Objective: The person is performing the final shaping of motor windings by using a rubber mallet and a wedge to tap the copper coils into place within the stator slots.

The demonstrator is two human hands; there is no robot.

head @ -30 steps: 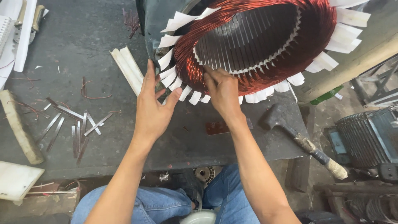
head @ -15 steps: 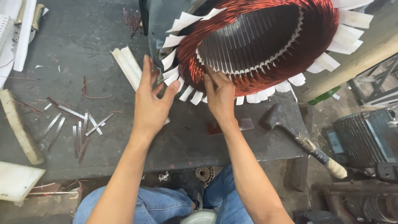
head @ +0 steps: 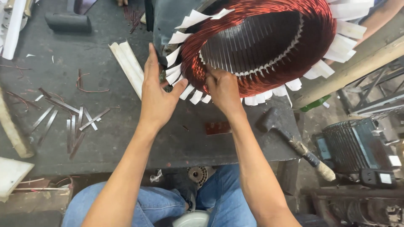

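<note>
Copper-red winding wire [head: 235, 80] lay under your right hand [head: 223, 90], whose fingers [head: 210, 75] were curled down and pressed onto the lower rim of the coil, the fingertips pushed into the strands rather than pinching any one thing you could pick out. Your left hand [head: 158, 94] stood just beside it, its grip spread: the fingers were stretched up along the grey housing [head: 168, 21] of the stator, and the thumb [head: 179, 86] angled out toward the white insulation paper tabs [head: 181, 82] that fanned from the slots at the coil's near edge, touching or all but touching them. The stator itself [head: 261, 46] lay tilted on the far side of the dark desk [head: 105, 143], its open bore turned toward you, with grey laminated teeth ringing the inside and white paper strips sticking out all round the red coil. Between your forearms, on the desk, lay a small reddish-brown flat piece [head: 218, 127]. Right of your right forearm, a hammer [head: 294, 143] with a dark head and a worn handle rested at the desk's edge, the handle jutting out past it. Left of your left hand, a bundle of long white paper strips [head: 126, 63] lay slantwise, and farther left a scatter of thin metal slivers [head: 67, 120] was spread across the top. At the far left corner sat a black mallet [head: 67, 21]. Below the desk edge your blue jeans [head: 139, 201] showed, and to the right stood a ribbed grey motor [head: 353, 143].
</note>
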